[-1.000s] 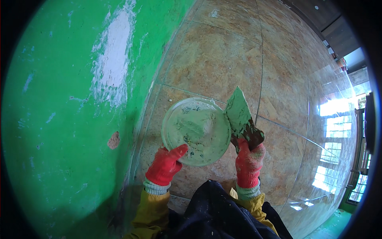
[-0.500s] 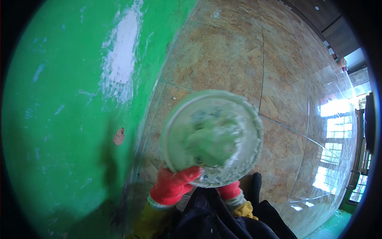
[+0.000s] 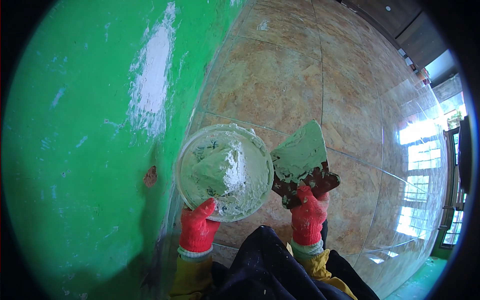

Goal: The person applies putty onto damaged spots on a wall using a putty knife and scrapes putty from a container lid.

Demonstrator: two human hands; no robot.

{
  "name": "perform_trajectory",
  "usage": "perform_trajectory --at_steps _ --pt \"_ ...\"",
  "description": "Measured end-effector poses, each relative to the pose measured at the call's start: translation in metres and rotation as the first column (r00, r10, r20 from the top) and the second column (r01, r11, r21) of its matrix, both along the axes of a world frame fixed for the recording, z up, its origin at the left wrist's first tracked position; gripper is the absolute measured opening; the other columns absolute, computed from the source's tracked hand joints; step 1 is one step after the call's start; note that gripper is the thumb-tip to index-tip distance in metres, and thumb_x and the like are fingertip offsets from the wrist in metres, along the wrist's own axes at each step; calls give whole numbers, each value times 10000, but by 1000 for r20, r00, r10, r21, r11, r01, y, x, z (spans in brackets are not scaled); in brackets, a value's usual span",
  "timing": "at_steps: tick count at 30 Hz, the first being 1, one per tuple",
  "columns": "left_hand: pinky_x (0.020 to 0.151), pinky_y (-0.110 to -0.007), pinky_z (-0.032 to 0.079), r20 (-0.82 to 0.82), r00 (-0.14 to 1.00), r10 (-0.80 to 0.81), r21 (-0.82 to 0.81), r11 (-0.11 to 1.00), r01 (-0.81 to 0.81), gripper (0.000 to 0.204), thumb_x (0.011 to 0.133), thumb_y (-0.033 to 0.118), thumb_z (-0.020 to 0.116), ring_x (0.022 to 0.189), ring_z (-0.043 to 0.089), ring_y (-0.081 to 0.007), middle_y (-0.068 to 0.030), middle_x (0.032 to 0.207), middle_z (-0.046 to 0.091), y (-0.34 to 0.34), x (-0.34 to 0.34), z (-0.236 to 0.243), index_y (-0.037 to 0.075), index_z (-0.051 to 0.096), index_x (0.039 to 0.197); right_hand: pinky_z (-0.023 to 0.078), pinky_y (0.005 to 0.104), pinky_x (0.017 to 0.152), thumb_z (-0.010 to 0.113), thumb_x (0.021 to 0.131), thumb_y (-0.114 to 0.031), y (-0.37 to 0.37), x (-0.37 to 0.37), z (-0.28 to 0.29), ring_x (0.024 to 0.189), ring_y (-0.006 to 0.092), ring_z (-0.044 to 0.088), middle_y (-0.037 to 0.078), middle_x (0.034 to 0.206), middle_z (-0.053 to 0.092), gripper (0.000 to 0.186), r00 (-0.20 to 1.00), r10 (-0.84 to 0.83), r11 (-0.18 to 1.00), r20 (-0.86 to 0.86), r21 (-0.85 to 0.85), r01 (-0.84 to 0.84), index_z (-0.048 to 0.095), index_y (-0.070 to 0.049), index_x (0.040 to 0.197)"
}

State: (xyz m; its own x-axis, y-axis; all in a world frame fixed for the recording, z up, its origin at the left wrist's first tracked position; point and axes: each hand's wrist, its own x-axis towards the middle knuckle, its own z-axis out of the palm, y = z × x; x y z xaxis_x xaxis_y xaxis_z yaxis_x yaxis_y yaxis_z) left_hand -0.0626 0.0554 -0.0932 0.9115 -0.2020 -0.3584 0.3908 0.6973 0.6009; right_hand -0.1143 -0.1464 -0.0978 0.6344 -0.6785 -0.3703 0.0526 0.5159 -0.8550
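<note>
My left hand (image 3: 200,229), in a red glove, grips the near rim of a round, pale bucket lid (image 3: 184,165), its thumb lying over the edge. A heap of whitish putty (image 3: 232,172) lies on the lid, rough and smeared out toward the rim. To the right, my right hand (image 3: 309,217), gloved in red too, is closed around the handle end of a wide putty knife (image 3: 327,181). Putty coats most of the knife's blade, while its dark reddish base shows near my fingers. The blade's left edge sits close beside the lid's rim.
A green wall (image 3: 90,190) rises on the left, with a white putty patch (image 3: 154,75) and a small brownish hole (image 3: 150,176). Brown floor tiles (image 3: 270,75) stretch ahead and to the right. Barred windows (image 3: 454,227) are at the far right, reflected on the shiny tiles.
The lid has moved left and appears smaller and steadier. My right hand, mostly hidden beneath the lid before, now shows on the right with the putty-covered knife.
</note>
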Motion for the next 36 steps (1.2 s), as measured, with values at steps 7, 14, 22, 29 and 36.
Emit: perform_trajectory --at_steps 7,14,22,29,36 --pt "932 -498 428 14 1000 -22 -44 999 23 624 719 -24 557 1103 514 -327 -163 1219 491 1 3 -8 21 353 1308 479 305 722 540 751 68 -2 -2 11 825 179 585 75 947 601 350 999 4 989 41 -146 2 531 -2 1093" --pt "894 -456 467 37 997 -62 -22 998 63 631 719 -46 572 1084 529 -302 -153 1199 502 3 4 -1 30 354 1306 460 262 661 581 739 35 -13 7 24 758 141 589 57 880 641 282 988 139 964 -65 -218 -150 587 1 1019" --pt "851 -410 497 -34 993 -115 29 993 116 606 717 -59 592 1024 568 -279 -137 1141 543 3 1 -9 28 387 1281 460 257 661 588 740 8 -30 18 28 744 118 585 40 834 640 229 938 278 935 -207 -165 -314 619 -15 966" --pt "826 -392 507 -48 997 -54 -17 998 53 557 722 -36 604 994 584 -257 -135 1116 561 -3 -3 -10 21 431 1249 462 252 678 586 749 -9 -22 29 39 747 106 577 40 824 637 212 930 298 905 -214 -248 -346 610 -8 959" --pt "815 -375 510 -40 997 -69 77 994 72 538 715 -26 609 991 587 -231 -125 1093 575 5 -7 -16 20 454 1229 475 283 689 565 733 57 -26 18 39 794 159 595 63 909 624 313 920 333 865 -206 -322 -385 571 2 1041"
